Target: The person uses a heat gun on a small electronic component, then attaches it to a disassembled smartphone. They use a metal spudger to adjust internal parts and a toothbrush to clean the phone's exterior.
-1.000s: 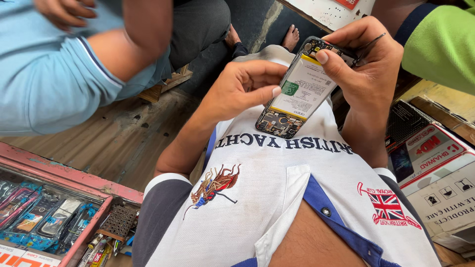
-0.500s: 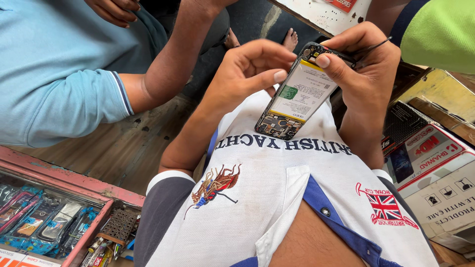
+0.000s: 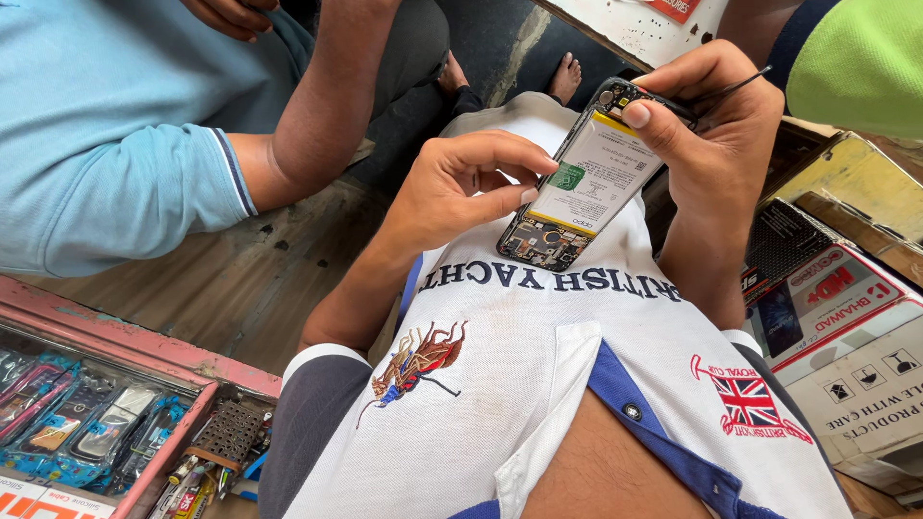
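Phone (image 3: 577,187) with its back off sits pinched in right hand (image 3: 716,135); left hand (image 3: 461,187) steadies the edge, best kept light.

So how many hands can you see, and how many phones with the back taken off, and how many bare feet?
Hands: 3, the person's left hand, their right hand, and another person's hand at the top edge
Opened phone: 1, held by both of the person's hands
Bare feet: 2
Total: 6
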`<state>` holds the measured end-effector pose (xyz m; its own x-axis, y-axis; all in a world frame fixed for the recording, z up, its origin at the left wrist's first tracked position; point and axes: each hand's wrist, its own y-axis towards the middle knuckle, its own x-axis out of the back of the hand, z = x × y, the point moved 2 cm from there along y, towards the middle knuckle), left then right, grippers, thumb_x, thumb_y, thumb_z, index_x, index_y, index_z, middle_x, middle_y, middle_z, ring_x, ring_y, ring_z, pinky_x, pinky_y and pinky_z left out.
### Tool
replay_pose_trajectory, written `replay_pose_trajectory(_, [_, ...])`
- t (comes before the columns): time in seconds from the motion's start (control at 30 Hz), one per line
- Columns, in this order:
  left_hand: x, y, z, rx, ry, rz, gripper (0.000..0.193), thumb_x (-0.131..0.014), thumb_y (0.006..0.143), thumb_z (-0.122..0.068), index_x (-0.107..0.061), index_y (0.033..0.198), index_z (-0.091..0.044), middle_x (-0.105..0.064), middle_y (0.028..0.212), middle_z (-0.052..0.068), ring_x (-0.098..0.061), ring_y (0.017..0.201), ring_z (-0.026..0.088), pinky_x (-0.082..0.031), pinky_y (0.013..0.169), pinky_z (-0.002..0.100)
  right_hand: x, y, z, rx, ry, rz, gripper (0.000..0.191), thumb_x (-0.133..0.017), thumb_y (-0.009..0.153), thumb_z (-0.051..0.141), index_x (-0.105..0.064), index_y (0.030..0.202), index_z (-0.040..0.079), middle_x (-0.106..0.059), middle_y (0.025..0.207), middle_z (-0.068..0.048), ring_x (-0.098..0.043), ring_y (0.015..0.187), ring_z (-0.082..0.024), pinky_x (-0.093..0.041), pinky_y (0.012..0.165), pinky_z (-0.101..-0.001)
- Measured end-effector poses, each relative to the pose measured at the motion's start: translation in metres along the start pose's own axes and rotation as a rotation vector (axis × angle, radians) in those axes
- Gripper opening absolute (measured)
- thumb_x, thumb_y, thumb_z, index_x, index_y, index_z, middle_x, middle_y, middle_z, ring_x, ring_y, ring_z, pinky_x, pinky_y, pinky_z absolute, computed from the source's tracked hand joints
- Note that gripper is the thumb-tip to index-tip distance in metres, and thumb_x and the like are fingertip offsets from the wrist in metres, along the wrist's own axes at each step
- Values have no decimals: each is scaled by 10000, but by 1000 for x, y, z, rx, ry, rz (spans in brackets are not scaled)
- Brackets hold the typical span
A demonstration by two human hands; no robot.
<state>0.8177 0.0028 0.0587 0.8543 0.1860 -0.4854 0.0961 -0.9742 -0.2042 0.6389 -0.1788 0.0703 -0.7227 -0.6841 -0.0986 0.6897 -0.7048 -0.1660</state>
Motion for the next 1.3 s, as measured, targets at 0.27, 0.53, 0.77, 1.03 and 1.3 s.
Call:
replay_pose_trajectory(0.27, [-4,2,6,-19,-70,-62,184,-679,988,104,-696,1163,50,-720,1172,118,-715,1057,140,-613,945,279,0,-4,-3,15,-11,13,249,-854,992,83,-654,1083,-34,-732,983,-98,-674,836,-63,-549,777,-172])
replay_pose_trajectory(0.53, [-6,22,0,-97,-168,-65,148,-662,1033,88,-673,1174,45,-710,1177,100,-703,1017,103,-601,923,247,2,-6,-7,43,18,59,256,-869,1047,70,-653,1093,-59,-741,1019,-119,-684,865,-79,-549,799,-175])
replay_pose_trajectory(0.77, [-8,41,-6,-173,-119,-49,158,-690,1062,40,-643,1211,13,-726,1063,88,-720,985,93,-618,898,241,-1,-4,3,27,-37,25,250,-850,973,76,-654,1074,-41,-733,970,-105,-678,836,-76,-538,774,-172])
replay_pose_trajectory(1.03, [-9,47,-11,-228,-59,0,220,-668,1118,-4,-591,1323,-8,-738,1149,108,-727,1048,99,-615,962,244,-2,-5,3,61,-3,82,247,-860,1033,66,-651,1087,-54,-740,1018,-118,-693,889,-88,-555,822,-182])
replay_pose_trajectory(1.3, [-16,46,-19,-165,5,8,279,-607,1110,16,-605,1389,16,-742,1222,107,-748,1050,98,-638,947,241,-4,-3,8,12,1,94,221,-848,1025,28,-650,1102,-36,-722,1018,-91,-678,919,-76,-534,854,-176])
